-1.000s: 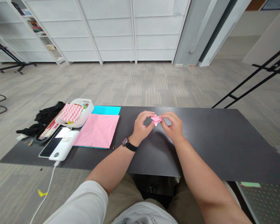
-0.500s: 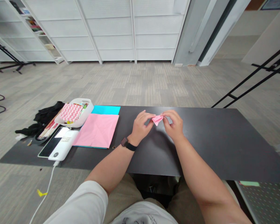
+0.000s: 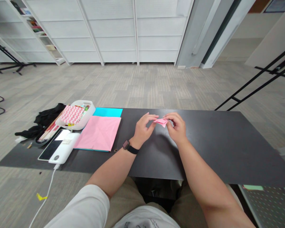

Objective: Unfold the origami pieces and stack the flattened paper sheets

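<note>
A small piece of folded pink paper is held up over the dark table, between my two hands. My left hand pinches its left end between thumb and fingers; a black watch is on that wrist. With thumb and curled fingers, my right hand grips the right end. The folds look layered, with a point hanging down toward me. Parts of the paper's ends are hidden by my fingertips. To the left of my hands lies a stack of pink paper sheets, with a blue sheet showing beneath.
On the table's left stand a white basket of small items, a white power bank with a cable, a phone-like dark slab, a tray of sticks and black cloth. White cabinets line the back.
The folded pink paper has tilted slightly between my fingers, its lower point swinging a little to the right. Both hands stay almost in place.
</note>
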Tool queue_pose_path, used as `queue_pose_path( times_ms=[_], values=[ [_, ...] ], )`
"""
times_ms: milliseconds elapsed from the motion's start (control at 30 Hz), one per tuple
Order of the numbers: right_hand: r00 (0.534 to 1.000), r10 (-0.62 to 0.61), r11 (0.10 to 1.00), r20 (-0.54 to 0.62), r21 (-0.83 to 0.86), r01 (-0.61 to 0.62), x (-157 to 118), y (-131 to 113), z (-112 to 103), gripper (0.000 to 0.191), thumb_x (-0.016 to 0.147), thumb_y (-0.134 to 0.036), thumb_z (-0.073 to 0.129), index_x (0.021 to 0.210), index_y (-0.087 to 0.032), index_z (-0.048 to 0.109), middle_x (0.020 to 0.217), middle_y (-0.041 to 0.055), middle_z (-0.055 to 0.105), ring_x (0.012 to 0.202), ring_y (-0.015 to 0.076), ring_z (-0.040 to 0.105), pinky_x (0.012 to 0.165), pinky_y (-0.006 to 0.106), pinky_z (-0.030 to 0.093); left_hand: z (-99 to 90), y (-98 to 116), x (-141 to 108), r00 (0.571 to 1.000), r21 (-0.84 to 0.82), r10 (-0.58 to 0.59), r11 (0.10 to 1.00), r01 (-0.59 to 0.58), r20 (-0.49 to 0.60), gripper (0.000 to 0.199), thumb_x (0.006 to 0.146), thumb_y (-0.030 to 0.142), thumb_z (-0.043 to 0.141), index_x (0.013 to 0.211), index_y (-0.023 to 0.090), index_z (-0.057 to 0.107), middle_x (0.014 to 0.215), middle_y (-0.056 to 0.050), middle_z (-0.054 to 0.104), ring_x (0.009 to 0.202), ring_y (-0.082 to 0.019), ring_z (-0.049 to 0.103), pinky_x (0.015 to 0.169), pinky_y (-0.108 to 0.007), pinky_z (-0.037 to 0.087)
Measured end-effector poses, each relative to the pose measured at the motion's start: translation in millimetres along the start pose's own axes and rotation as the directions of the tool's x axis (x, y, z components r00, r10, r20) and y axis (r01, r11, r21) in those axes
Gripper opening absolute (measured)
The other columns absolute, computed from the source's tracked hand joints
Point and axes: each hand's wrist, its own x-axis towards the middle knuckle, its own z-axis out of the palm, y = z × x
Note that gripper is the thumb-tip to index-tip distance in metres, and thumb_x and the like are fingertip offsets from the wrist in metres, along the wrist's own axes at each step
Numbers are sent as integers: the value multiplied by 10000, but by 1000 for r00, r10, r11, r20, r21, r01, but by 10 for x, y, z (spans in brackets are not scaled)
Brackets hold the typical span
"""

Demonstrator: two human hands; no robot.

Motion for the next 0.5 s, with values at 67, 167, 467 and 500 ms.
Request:
queue_pose_path(
  times_ms=[67, 167, 467, 500],
  values=[
    [1000, 3, 999, -11, 37, -3, 1, 4, 3, 115, 1007, -296, 640, 966, -292, 747, 996, 64, 757, 976, 255, 719, 901, 459, 584, 4, -3, -8, 1000, -26, -17, 1000, 17, 26, 200, 1044, 422, 636, 1042, 254, 745, 1185, -74, 818, 1179, -242, 757, 1247, -567, 443],
    [1000, 7, 997, -25, 79, -5, -2, 28, 4, 108, 1005, -302, 654, 974, -295, 757, 1002, 64, 749, 983, 251, 718, 905, 455, 586, 19, -16, -20, 997, -70, -29, 997, 34, 73, 196, 1044, 414, 642, 1025, 247, 743, 1219, -85, 810, 1193, -243, 752, 1215, -539, 482],
    [999, -32, 994, -37, 101, 36, -9, 113, 4, 114, 1011, -277, 663, 1006, -316, 771, 1032, 48, 747, 1016, 247, 720, 923, 469, 583, 62, -58, -32, 993, -32, 66, 998, -63, 101, 79, 973, 282, 745, 955, 233, 685, 1167, -68, 813, 1120, -220, 768, 1163, -502, 531],
    [998, -42, 994, -40, 99, 46, -8, 116, 5, 115, 1006, -266, 669, 1011, -320, 770, 1032, 44, 750, 1022, 248, 720, 946, 478, 579, 62, -58, -29, 993, -22, 80, 997, -78, 92, 74, 971, 271, 745, 950, 234, 685, 1157, -65, 812, 1113, -217, 768, 1159, -497, 536]
  ],
)
